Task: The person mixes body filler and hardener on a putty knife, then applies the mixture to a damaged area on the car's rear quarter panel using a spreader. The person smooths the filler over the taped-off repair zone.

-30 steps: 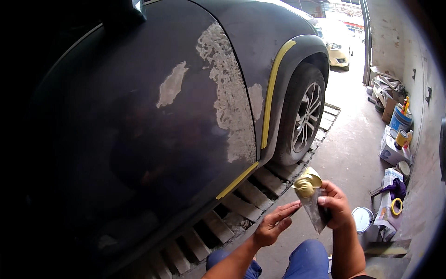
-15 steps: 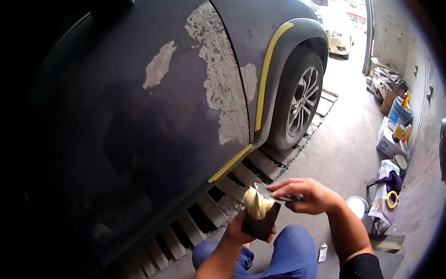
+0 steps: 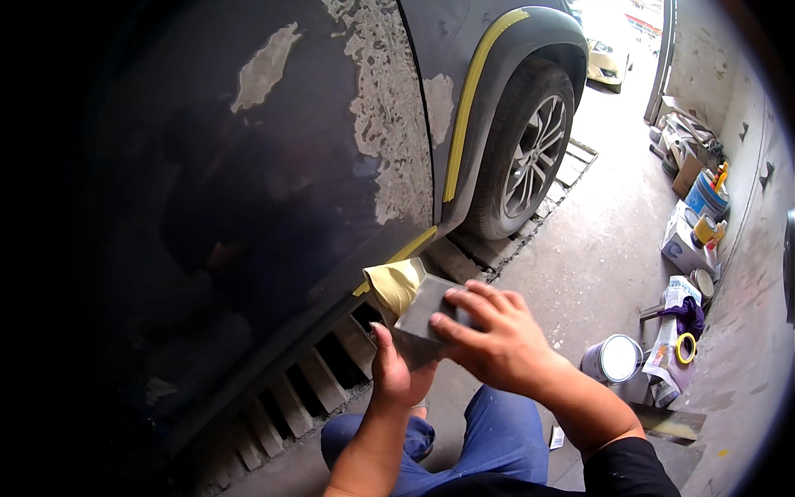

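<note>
My left hand [image 3: 402, 374] is closed round a dark flat mixing plate [image 3: 414, 352], its thumb up along the near side. A thick lump of pale yellow body filler [image 3: 394, 283] lies on the plate's far end. In my right hand [image 3: 503, 335] is a wide grey metal spreader [image 3: 432, 308], fingers flat over its face. Its blade lies over the plate and touches the filler. Beyond my hands stands a dark car door [image 3: 273, 190], with a rough, bare filler patch [image 3: 396, 124] along its rear edge and a smaller smooth patch [image 3: 265, 68].
Yellow masking tape [image 3: 470, 91] edges the wheel arch beside the rear wheel [image 3: 530, 153]. A floor grating [image 3: 310, 377] runs under the car. At right are a white-lidded can [image 3: 617, 359], a tape roll [image 3: 686, 348], a carton [image 3: 683, 240] and a blue bucket [image 3: 706, 196].
Both hands have moved up and left, nearer the door. The spreader now lies broad across the plate, and the filler lump has become smoother and folded. The view has shifted slightly.
</note>
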The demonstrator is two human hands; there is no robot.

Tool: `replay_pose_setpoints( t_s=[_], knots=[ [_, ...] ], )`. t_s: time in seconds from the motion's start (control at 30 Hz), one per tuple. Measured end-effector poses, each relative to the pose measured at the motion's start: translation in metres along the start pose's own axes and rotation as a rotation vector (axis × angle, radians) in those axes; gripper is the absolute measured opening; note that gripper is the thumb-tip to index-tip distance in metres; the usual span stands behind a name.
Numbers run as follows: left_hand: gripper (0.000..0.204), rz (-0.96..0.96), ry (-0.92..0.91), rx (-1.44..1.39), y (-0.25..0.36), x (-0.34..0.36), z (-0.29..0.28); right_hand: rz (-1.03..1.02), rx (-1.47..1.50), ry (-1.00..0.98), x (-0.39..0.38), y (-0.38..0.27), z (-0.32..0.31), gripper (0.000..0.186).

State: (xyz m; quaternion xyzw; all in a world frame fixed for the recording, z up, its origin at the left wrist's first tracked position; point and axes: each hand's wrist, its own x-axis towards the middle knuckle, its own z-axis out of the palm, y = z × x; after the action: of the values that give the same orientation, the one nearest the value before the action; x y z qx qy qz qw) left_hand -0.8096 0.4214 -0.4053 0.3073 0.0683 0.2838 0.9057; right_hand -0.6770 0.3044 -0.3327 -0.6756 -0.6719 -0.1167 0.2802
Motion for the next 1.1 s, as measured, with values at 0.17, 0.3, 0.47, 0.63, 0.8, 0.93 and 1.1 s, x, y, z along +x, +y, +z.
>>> replay_pose_setpoints(
  t_s=[0.17, 0.3, 0.47, 0.63, 0.8, 0.93, 1.1],
  knots=[
    [0.078, 0.212, 0.047, 0.409, 0.021, 0.008, -0.012, 0.002, 0.095, -0.195, 0.0, 0.02, 0.013, 0.034],
    [0.072, 0.263, 0.098, 0.447, 0.045, 0.003, -0.018, 0.108, 0.648, 0.084, 0.034, 0.063, -0.004, 0.032],
    [0.074, -0.013, 0.121, 0.116, 0.029, 0.003, -0.029, 0.197, 0.309, 0.419, 0.121, 0.089, -0.042, 0.042],
    [0.075, -0.1, 0.127, 0.039, 0.014, 0.0, -0.042, 0.061, -0.171, 0.46, 0.212, 0.077, -0.074, 0.048],
    [0.073, -0.11, 0.149, 0.032, 0.017, 0.0, -0.044, -0.048, -0.355, 0.486, 0.263, 0.07, -0.081, 0.048],
    [0.072, -0.11, 0.126, 0.014, 0.02, 0.001, -0.051, -0.11, -0.417, 0.493, 0.279, 0.071, -0.08, 0.048],
    [0.073, -0.123, 0.125, 0.029, 0.022, 0.004, -0.052, -0.128, -0.399, 0.468, 0.281, 0.076, -0.076, 0.047]
  ],
)
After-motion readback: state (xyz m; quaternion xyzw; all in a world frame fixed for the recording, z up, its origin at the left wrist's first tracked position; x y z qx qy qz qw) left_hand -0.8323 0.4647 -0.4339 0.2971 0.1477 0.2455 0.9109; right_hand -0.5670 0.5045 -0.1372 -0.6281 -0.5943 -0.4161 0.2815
